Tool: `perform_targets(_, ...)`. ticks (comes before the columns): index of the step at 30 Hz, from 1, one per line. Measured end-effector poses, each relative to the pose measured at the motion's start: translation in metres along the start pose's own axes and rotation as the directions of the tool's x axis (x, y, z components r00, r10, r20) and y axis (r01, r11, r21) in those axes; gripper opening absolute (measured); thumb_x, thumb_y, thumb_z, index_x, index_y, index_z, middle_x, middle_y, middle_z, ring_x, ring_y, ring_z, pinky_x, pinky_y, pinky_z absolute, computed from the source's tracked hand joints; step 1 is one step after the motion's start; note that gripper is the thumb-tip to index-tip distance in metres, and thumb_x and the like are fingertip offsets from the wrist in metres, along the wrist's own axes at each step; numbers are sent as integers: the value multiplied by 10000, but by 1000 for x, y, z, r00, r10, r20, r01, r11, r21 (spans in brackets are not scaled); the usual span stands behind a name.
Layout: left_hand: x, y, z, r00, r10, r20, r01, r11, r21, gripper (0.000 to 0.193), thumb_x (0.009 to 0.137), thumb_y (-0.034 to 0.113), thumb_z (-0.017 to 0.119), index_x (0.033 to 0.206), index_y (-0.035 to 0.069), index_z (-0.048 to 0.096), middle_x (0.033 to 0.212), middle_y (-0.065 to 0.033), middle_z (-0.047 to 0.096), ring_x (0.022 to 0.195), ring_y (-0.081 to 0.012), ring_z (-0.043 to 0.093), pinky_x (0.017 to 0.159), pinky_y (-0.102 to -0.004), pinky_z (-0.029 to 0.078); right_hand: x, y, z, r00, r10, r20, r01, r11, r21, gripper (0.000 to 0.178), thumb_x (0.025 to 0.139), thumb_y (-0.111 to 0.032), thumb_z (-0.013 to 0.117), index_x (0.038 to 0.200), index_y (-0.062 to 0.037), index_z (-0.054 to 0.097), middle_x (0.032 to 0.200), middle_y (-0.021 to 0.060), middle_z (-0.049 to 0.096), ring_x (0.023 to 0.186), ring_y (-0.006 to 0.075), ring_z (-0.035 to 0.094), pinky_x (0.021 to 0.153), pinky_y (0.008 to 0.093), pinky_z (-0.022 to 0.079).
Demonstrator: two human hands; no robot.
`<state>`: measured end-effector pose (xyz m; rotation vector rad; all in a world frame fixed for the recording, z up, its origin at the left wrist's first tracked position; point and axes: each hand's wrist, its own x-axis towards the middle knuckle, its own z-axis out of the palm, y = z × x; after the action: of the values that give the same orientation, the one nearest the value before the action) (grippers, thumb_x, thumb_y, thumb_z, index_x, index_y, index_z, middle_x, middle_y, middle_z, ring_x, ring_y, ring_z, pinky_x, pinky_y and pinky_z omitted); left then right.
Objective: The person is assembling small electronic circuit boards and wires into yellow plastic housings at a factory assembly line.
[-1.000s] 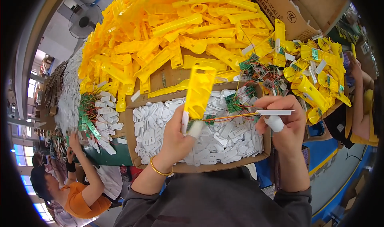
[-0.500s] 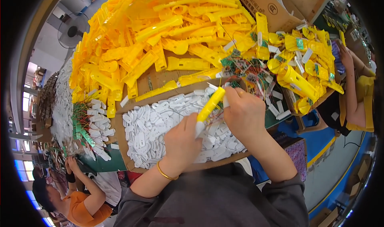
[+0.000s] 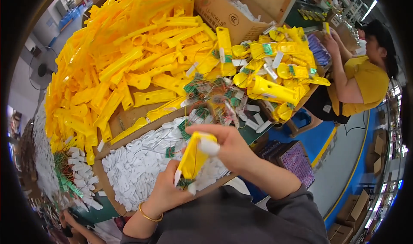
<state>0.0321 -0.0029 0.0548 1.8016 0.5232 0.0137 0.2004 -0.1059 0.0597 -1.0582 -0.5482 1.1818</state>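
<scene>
A yellow plastic shell is held upright and slightly tilted above the white parts, its hollow side facing me. My left hand is closed around its lower end, where a small green circuit board shows. At the upper end, my right hand grips the shell with the index finger stretched over the top. A white, blurred piece at the right thumb looks like a fingertip cover. Below lie many small white plastic parts in a cardboard box. Another green board with wires rests on them.
Behind the box rises a big heap of yellow shells. Wired circuit boards lie tangled beyond my right hand, beside a pile of fitted yellow shells. A co-worker in yellow sits at the right. More wired boards lie left.
The view has swung rightward, so the scene sits farther left. The yellow shell has been turned from its rounded outside to its hollow side and brought nearer to me.
</scene>
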Motion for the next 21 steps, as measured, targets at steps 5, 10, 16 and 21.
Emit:
perform_targets(5, 4, -1, -2, 922, 382, 58, -385, 921, 55, 777, 674, 208, 750, 1295, 7, 328, 1090, -159, 552, 1069, -267, 526, 920, -343, 402, -18, -10, -31, 831, -293, -474, 149, 937, -317, 294, 891, -255, 537, 1073, -24, 539, 898, 95, 624, 827, 204, 609, 774, 351, 489)
perform_targets(10, 2, -12, -44, 943, 300, -140, -279, 948, 156, 625, 732, 130, 710, 1273, 41, 409, 1050, -103, 594, 991, -199, 571, 872, -314, 438, -23, -124, -184, 543, -400, -738, 539, 841, -59, 395, 968, -192, 348, 1282, 46, 375, 1313, 165, 425, 1221, 271, 417, 1050, 375, 342)
perform_targets(16, 33, -67, -137, 831, -14, -555, 153, 967, 205, 355, 768, 85, 613, 1112, 53, 533, 793, -68, 612, 708, -188, 612, 626, -299, 475, -29, -94, -155, 743, -288, -604, 327, 944, -47, 469, 933, -166, 419, 1309, 72, 272, 1269, 223, 436, 1196, 285, 446, 998, 354, 396)
perform_targets(21, 93, -109, -191, 732, 340, -590, 478, 361, 801, 469, 727, 202, 687, 1110, 48, 465, 921, -187, 554, 796, -358, 581, 678, -420, 490, -11, -3, -20, 994, 107, -19, -107, 939, -328, 336, 829, -108, 586, 1136, 12, 521, 899, 104, 626, 783, 182, 626, 705, 312, 514)
